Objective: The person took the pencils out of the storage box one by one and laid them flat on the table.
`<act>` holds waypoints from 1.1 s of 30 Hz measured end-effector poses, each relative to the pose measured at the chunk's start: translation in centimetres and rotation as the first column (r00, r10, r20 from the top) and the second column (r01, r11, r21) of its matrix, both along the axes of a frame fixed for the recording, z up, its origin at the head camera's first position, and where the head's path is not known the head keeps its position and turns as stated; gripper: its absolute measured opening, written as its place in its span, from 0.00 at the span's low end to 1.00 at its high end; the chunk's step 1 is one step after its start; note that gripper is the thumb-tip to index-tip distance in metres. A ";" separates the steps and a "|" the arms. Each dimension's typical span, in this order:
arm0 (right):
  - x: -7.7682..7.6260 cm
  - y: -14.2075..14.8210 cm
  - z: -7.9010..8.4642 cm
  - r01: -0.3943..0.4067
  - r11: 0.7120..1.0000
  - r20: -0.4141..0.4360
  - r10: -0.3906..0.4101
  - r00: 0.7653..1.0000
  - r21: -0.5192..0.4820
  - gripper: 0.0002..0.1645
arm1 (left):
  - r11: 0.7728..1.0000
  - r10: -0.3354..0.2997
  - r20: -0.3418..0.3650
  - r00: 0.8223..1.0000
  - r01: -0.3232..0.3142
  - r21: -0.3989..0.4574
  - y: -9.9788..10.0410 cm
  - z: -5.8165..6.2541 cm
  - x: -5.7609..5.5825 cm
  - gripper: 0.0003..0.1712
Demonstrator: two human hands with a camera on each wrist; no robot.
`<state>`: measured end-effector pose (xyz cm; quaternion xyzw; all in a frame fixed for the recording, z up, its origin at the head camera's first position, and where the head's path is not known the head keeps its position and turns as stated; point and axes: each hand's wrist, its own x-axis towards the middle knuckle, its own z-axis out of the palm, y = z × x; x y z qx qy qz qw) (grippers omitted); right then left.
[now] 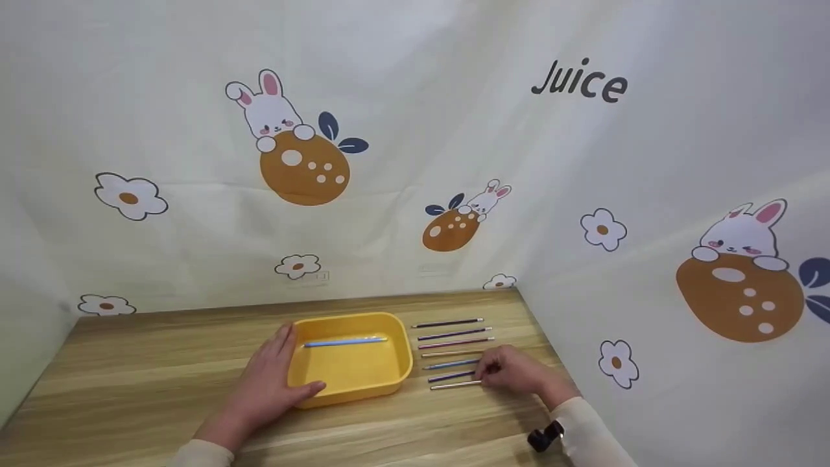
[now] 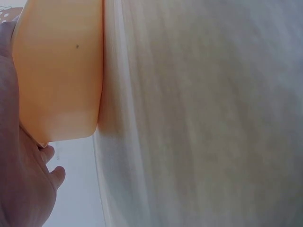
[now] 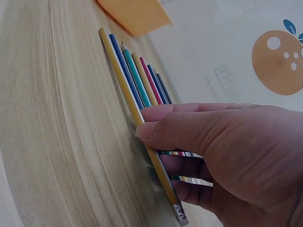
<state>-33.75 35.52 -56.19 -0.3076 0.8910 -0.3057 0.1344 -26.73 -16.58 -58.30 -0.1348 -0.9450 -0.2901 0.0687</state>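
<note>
A yellow plastic box (image 1: 350, 383) stands on the wooden table with one light-blue pencil (image 1: 345, 342) lying in it. My left hand (image 1: 264, 378) holds the box at its left end, thumb along the front rim and fingers against the left side. In the left wrist view, the fingers wrap past the corner of the box (image 2: 61, 71). To the right of the box, my right hand (image 1: 512, 370) pinches the nearest pencil, a yellow one (image 3: 120, 78), between thumb and fingers. Its eraser end sticks out below the hand. Behind it several other pencils (image 1: 452, 333) lie in a row.
A pale cloth wall (image 1: 389, 227) with rabbit and flower prints rises behind the table and along its right side. Wood tabletop (image 1: 149, 389) extends to the left and in front of the box. A black device (image 1: 545, 436) sits at my right wrist.
</note>
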 end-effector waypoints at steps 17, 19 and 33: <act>0.0 -0.3 -0.4 -0.004 1.000 -0.045 0.003 0.999 -0.014 0.09 | 1.000 0.005 0.032 0.999 -0.005 -0.008 0.0 0.0 -0.1 0.74; 0.0 -0.3 -0.4 -0.005 1.000 -0.049 0.005 0.999 -0.014 0.09 | 1.000 0.005 0.043 0.999 -0.005 -0.006 0.1 0.0 0.0 0.74; -0.9 -3.6 0.5 0.065 0.993 -0.113 -0.076 0.991 -0.094 0.03 | 1.000 0.000 -0.003 1.000 0.000 0.011 0.0 -0.2 0.0 0.73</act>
